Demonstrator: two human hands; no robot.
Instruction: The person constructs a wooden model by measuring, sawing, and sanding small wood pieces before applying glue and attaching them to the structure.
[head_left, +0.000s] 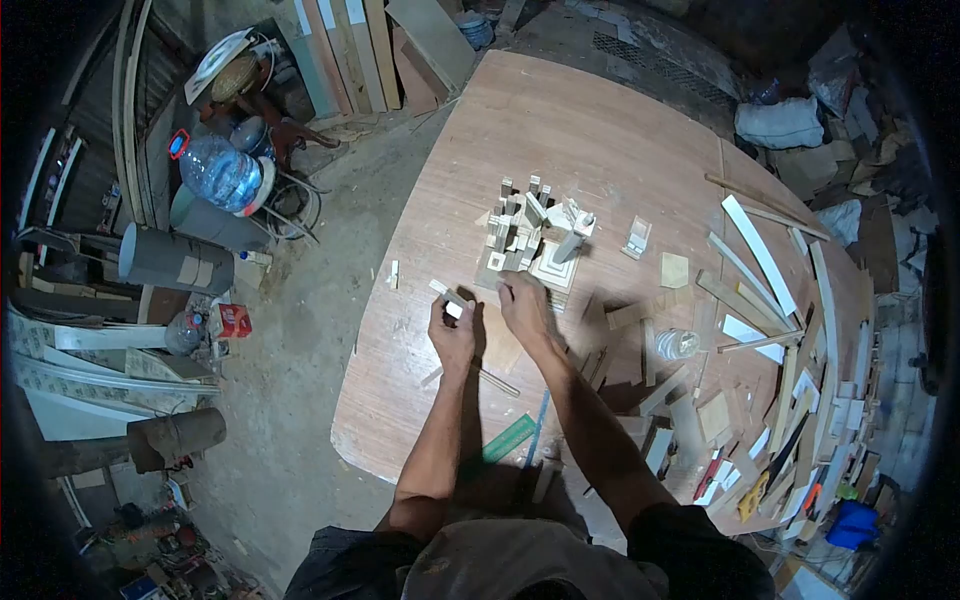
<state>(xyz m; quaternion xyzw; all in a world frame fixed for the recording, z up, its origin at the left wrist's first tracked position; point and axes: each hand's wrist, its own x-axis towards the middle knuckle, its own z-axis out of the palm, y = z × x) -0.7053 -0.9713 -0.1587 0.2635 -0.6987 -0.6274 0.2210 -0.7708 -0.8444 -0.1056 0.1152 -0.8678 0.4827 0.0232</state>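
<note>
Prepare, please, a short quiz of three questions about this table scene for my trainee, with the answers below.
1. Multiple choice: What does the left hand hold?
A) a paintbrush
B) a small wooden piece
C) a cloth
2. True or false: The green strip lies nearer to the person's body than the wooden model.
3. Fill in: As the camera sees it, the clear container stands to the ____ of the wooden model.

Key: 1. B; 2. true; 3. right

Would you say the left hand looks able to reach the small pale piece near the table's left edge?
Probably yes: only bare tabletop separates the left hand from the small pale piece, though that hand holds a wooden strip.
</note>
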